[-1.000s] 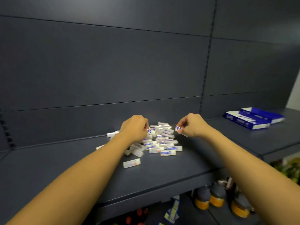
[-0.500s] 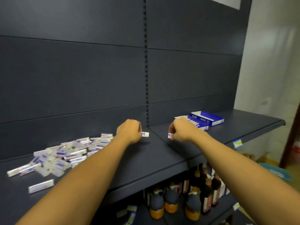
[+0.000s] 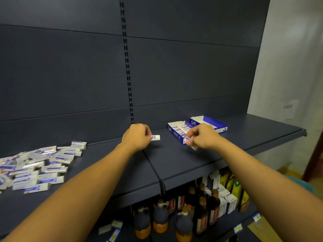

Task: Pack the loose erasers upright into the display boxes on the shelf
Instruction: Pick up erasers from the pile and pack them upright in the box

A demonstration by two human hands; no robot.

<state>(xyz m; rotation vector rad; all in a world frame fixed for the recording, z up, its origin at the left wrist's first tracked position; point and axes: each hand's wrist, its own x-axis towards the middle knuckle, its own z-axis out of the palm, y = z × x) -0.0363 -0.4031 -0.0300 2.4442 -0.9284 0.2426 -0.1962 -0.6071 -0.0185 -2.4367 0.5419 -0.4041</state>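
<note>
Erasers pinched in each hand's grip — left, right.

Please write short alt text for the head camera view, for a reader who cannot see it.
Two bare hands reach over a dark grey metal shelf, the left hand and right hand each gripping small white blue-labelled erasers beside a blue cardboard display box partly filled with erasers. A loose pile of erasers lies to the left.

dark slotted back panel, pale wall at right, bottles below.
</note>
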